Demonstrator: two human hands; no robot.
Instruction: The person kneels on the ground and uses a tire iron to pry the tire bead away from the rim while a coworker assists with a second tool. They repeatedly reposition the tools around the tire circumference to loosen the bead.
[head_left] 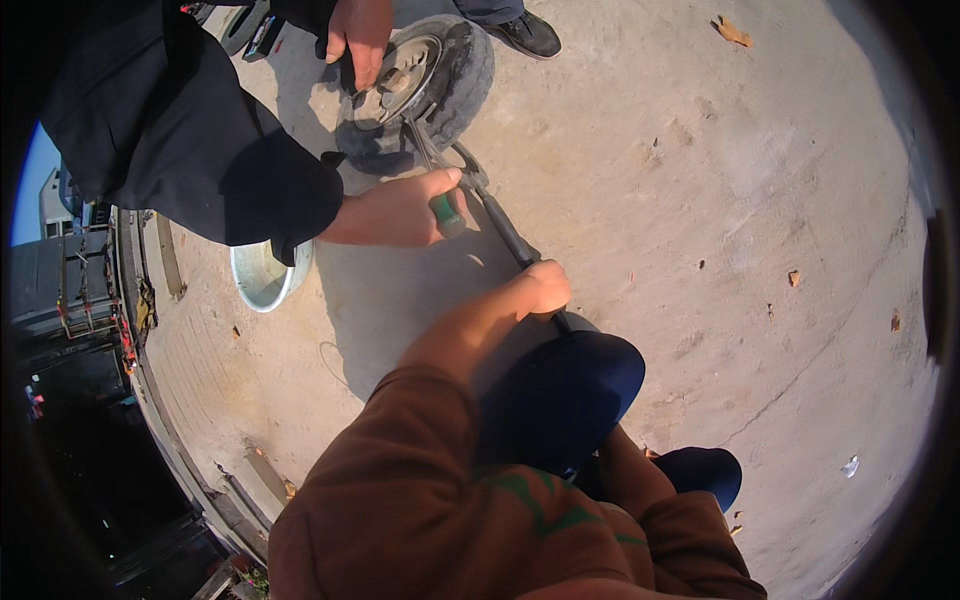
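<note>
My left hand point(541, 289) is closed around a long black bar point(505, 232) that runs up to the rim of a small wheel with a black tyre point(465, 75) lying on the concrete. My right hand is hidden; only its brown sleeve point(650, 495) shows behind my dark blue knee point(565, 395). A co-worker in a black sleeve grips a green-handled tool point(446, 213) with one hand point(395, 212), its metal shaft wedged at the tyre's edge. The co-worker's other hand point(360, 35) rests on top of the wheel.
A round metal basin point(262, 278) stands on the ground to the left, partly under the co-worker's arm. A black shoe point(530, 35) is just beyond the wheel. Concrete with scattered dry leaves point(732, 30) stretches right. A low kerb point(190, 440) curves along the left.
</note>
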